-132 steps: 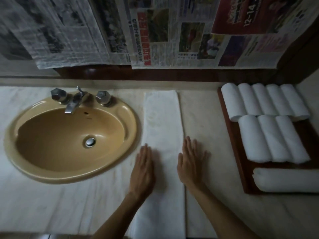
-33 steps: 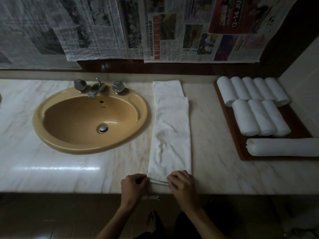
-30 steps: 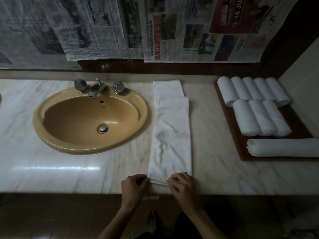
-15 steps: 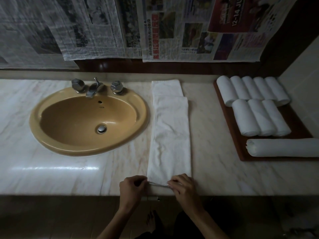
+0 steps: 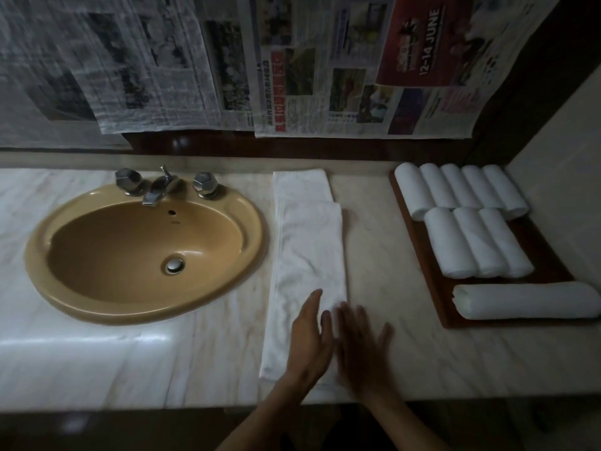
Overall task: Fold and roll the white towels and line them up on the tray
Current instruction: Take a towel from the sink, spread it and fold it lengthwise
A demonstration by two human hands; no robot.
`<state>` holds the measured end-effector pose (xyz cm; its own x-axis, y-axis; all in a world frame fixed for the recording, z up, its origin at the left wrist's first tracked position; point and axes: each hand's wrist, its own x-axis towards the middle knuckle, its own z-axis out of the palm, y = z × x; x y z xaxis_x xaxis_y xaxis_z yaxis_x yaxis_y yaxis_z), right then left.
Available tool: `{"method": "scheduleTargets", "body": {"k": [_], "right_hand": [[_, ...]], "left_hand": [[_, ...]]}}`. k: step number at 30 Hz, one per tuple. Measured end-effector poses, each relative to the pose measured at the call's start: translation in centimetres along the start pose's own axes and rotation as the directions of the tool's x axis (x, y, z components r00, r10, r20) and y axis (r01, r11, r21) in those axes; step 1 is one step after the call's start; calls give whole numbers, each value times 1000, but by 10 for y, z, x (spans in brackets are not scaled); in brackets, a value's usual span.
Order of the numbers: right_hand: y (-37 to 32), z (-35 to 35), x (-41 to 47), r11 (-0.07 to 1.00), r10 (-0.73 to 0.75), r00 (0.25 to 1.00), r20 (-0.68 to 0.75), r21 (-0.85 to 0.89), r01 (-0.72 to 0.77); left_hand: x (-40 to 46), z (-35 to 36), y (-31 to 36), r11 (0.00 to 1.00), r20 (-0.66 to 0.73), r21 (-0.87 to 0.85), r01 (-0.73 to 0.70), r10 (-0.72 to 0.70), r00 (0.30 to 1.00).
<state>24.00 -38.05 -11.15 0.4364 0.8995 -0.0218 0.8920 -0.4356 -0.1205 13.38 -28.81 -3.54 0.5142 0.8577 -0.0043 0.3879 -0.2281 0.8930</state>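
A long white towel (image 5: 309, 255) lies folded in a narrow strip on the marble counter, right of the sink. My left hand (image 5: 310, 340) lies flat on its near end with straight fingers. My right hand (image 5: 361, 349) is beside it, blurred, fingers spread over the towel's right edge and the counter. The brown tray (image 5: 432, 275) at the right carries several rolled white towels (image 5: 461, 190) in two rows, plus one longer roll (image 5: 527, 301) lying crosswise at its near end.
A tan oval sink (image 5: 143, 252) with a chrome tap (image 5: 159, 188) takes up the counter's left half. Newspaper sheets (image 5: 292, 66) hang on the back wall. The counter's front edge (image 5: 130, 403) runs just below my hands. A pale side wall (image 5: 566, 177) stands right of the tray.
Both hands have let go of the towel's near edge, which they were pinching, and now lie flat on the towel's near end. The towel's near part looks smoother.
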Motion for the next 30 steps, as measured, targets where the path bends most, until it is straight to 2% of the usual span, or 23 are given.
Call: {"method": "scheduleTargets", "body": {"k": [2, 4, 6, 7, 9, 11, 13, 14, 17, 20, 22, 24, 27, 29, 30], "right_hand": [[3, 5, -1, 998, -40, 999, 36, -55, 42], [1, 9, -2, 996, -51, 997, 59, -67, 55], [-2, 5, -3, 999, -1, 1000, 18, -41, 2], [-4, 2, -2, 999, 33, 999, -4, -14, -33], [-6, -3, -1, 998, 61, 998, -21, 7, -61], [-6, -3, -1, 998, 62, 998, -14, 18, -62], [-7, -4, -1, 997, 59, 998, -22, 55, -58], [-7, -6, 4, 995, 65, 997, -49, 85, -61], [-6, -11, 39, 986, 71, 993, -97, 154, -56], [3, -6, 77, 997, 44, 999, -16, 65, -43], [5, -1, 85, 1000, 11, 999, 46, 8, -12], [7, 6, 86, 1000, -14, 999, 36, -14, 14], [6, 6, 85, 1000, -25, 999, -20, -3, 25], [5, 4, 84, 998, 15, 998, -55, 54, -13], [4, 2, 84, 997, 36, 998, -58, 76, -32]], "left_hand": [[18, 20, -2, 999, 166, 10, -43, 41, 985], [33, 28, -23, 975, 299, 152, -161, 110, 948], [44, 23, -53, 854, 377, 389, -347, 196, 905], [49, 17, -67, 782, 385, 490, -385, 202, 900], [55, 4, -85, 728, 305, 611, -310, 145, 941], [57, -7, -92, 730, 182, 667, -149, 34, 983], [55, -12, -91, 757, 75, 653, -1, -64, 995], [55, -13, -89, 777, 46, 628, 29, -75, 996], [54, -8, -79, 860, 32, 507, -61, 52, 998], [73, 10, -58, 932, 90, 301, -200, 181, 979], [90, 24, -37, 956, 161, 180, -233, 205, 965], [110, 36, -25, 969, 257, 132, -207, 168, 952], [131, 39, -37, 898, 359, 325, -295, 172, 918], [139, 26, -59, 822, 291, 489, -291, 161, 943], [142, 17, -68, 815, 216, 543, -204, 99, 971]]}}
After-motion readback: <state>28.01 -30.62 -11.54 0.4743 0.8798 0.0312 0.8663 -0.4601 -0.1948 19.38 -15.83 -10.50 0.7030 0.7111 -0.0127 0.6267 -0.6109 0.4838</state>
